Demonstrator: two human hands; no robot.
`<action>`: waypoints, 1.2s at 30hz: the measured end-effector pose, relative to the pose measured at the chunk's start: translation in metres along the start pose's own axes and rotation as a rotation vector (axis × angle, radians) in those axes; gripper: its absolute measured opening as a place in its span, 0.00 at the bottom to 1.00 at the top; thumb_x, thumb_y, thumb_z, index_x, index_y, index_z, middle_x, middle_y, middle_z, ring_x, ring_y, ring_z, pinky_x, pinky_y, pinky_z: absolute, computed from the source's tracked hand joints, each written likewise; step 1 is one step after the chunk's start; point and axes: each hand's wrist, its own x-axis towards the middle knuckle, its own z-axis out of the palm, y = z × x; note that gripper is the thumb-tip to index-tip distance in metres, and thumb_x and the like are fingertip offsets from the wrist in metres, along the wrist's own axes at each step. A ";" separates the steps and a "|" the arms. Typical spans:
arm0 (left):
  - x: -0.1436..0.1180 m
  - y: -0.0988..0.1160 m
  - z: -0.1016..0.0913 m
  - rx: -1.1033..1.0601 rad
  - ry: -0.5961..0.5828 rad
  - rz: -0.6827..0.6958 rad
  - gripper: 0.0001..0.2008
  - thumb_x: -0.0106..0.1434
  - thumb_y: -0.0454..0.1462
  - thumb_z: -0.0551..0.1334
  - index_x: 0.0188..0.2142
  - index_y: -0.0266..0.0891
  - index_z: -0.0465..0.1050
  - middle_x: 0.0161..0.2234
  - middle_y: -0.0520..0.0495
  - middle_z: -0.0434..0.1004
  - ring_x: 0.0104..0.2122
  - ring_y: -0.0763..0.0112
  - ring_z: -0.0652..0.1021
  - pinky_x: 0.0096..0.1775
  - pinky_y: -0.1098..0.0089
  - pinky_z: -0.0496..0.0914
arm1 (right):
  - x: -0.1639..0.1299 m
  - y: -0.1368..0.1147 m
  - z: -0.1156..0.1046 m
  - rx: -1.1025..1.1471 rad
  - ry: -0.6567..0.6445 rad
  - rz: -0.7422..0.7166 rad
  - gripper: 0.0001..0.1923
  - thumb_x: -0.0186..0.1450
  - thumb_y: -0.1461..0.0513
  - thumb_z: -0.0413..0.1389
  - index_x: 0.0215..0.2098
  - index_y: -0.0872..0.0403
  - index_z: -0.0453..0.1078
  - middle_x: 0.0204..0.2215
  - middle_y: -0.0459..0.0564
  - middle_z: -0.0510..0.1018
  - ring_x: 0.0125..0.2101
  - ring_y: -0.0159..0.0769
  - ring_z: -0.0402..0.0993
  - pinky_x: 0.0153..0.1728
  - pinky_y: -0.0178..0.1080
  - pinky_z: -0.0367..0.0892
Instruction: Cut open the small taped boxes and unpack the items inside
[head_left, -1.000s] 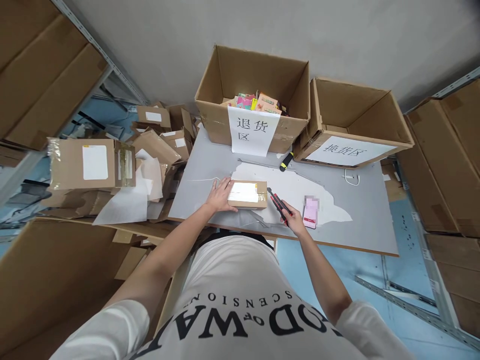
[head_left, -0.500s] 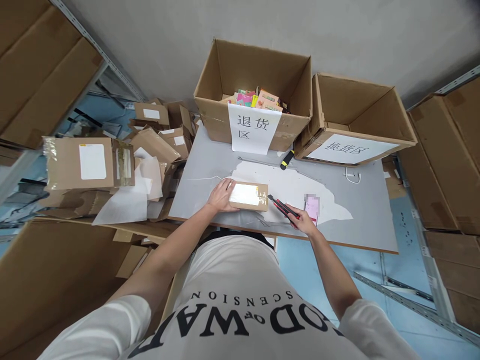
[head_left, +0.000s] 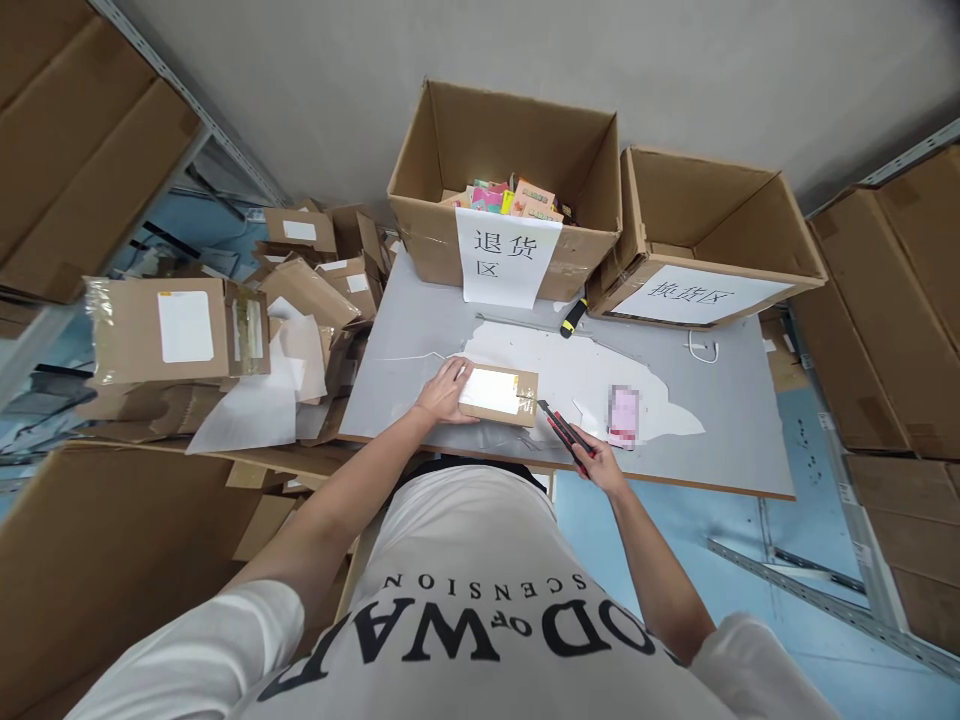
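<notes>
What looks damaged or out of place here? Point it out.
The grey tabletop looks damaged: a ragged white patch spreads across its middle, as if the surface tore. To its left, cartons lie in a jumbled heap.

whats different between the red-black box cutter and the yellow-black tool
The box cutter is red and black; the yellow-black tool shows yellow instead of red. The box cutter is held in the right hand; the tool lies on the table. Both are elongated, with black parts.
</notes>
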 end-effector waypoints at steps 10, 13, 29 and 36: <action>-0.002 -0.006 0.004 -0.052 0.012 0.026 0.55 0.41 0.54 0.69 0.63 0.35 0.51 0.62 0.31 0.53 0.63 0.44 0.52 0.60 0.52 0.57 | -0.027 0.014 0.013 0.030 -0.015 0.043 0.40 0.58 0.44 0.56 0.63 0.54 0.58 0.26 0.47 0.75 0.12 0.24 0.56 0.12 0.32 0.53; -0.002 -0.006 0.005 -0.066 0.028 0.033 0.56 0.41 0.55 0.70 0.63 0.30 0.51 0.61 0.28 0.53 0.64 0.44 0.51 0.60 0.53 0.57 | -0.036 0.017 -0.002 -0.042 -0.032 0.050 0.39 0.59 0.44 0.55 0.62 0.55 0.60 0.20 0.44 0.71 0.13 0.26 0.56 0.13 0.33 0.54; -0.016 -0.015 0.001 -0.316 0.076 -0.123 0.55 0.50 0.58 0.64 0.66 0.31 0.42 0.67 0.30 0.39 0.66 0.45 0.43 0.62 0.49 0.50 | 0.087 0.034 0.055 -0.742 0.544 0.022 0.31 0.63 0.58 0.46 0.64 0.55 0.53 0.54 0.62 0.61 0.50 0.49 0.62 0.50 0.48 0.60; -0.022 -0.042 0.003 -0.844 0.070 -0.466 0.41 0.62 0.62 0.38 0.66 0.41 0.46 0.66 0.39 0.50 0.61 0.58 0.62 0.55 0.57 0.64 | 0.086 0.043 0.059 -0.930 0.480 0.151 0.30 0.66 0.59 0.44 0.66 0.52 0.50 0.58 0.64 0.57 0.52 0.54 0.62 0.49 0.49 0.58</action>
